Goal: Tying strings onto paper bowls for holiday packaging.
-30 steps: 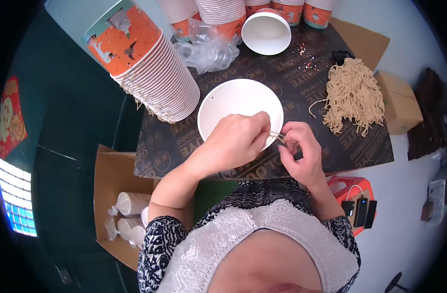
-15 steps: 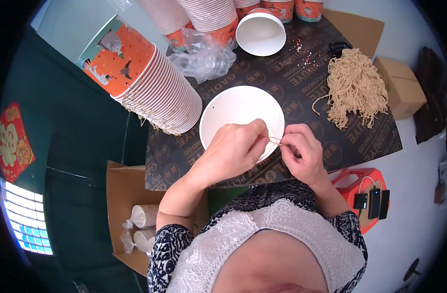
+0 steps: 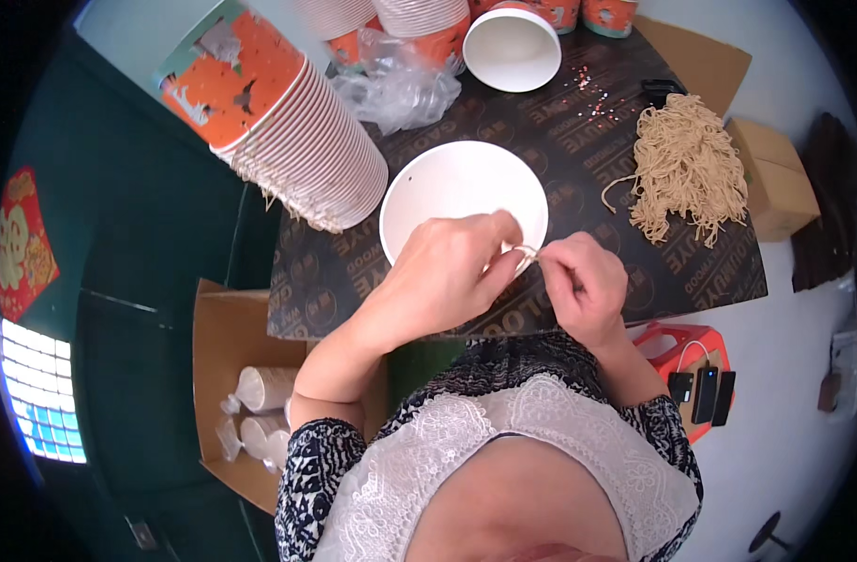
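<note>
A white-lined paper bucket point(image 3: 456, 183) stands on the dark table in front of me, its open mouth facing up. One small hole shows in its wall at the upper left. Over its near right rim, my left hand point(image 3: 452, 267) pinches a loop of beige cord point(image 3: 528, 253). Just right of the rim, my right hand point(image 3: 589, 286) has thumb and fingers closed on the same cord. Where the cord meets the bucket is hidden by my fingers. At the right lies a heap of loose beige cords point(image 3: 689, 169).
A tall leaning stack of orange printed buckets point(image 3: 302, 140) with cord handles stands at the left. Behind are a crumpled clear bag point(image 3: 400, 89), a tipped bucket point(image 3: 513, 51) and more stacks. A red stool point(image 3: 667, 347) holds black devices; an open carton point(image 3: 236, 328) sits lower left.
The view has shifted slightly. The cord loop between my hands has drawn smaller and bunched up, and my right hand has turned a little with its fingers closer to the cord.
</note>
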Motion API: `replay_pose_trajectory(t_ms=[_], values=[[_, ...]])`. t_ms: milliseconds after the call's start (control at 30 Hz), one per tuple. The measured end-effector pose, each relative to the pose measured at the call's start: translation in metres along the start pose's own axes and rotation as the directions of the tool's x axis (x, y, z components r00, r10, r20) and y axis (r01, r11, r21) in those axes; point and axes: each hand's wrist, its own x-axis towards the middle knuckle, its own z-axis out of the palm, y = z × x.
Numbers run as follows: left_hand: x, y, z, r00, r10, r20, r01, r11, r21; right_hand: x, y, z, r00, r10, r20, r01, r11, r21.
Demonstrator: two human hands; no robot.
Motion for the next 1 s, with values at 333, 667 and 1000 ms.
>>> replay_pose_trajectory(t_ms=[333,667,1000], values=[[-0.095,-0.059,0.032,0.351,0.275,-0.895,-0.091,0.961,0.260,-0.019,0.019,-0.010,0.974,0.222,-0.037,-0.214,0.964,0.161],[-0.127,-0.100,0.114,0.425,-0.133,-0.895,0.050,0.991,-0.123,-0.032,0.033,-0.029,0.965,0.262,0.030,-0.260,0.924,0.281],[-0.120,-0.111,0.118,0.424,-0.123,-0.897,0.094,0.991,-0.091,-0.037,0.043,-0.032,0.959,0.281,0.045,-0.281,0.911,0.303]])
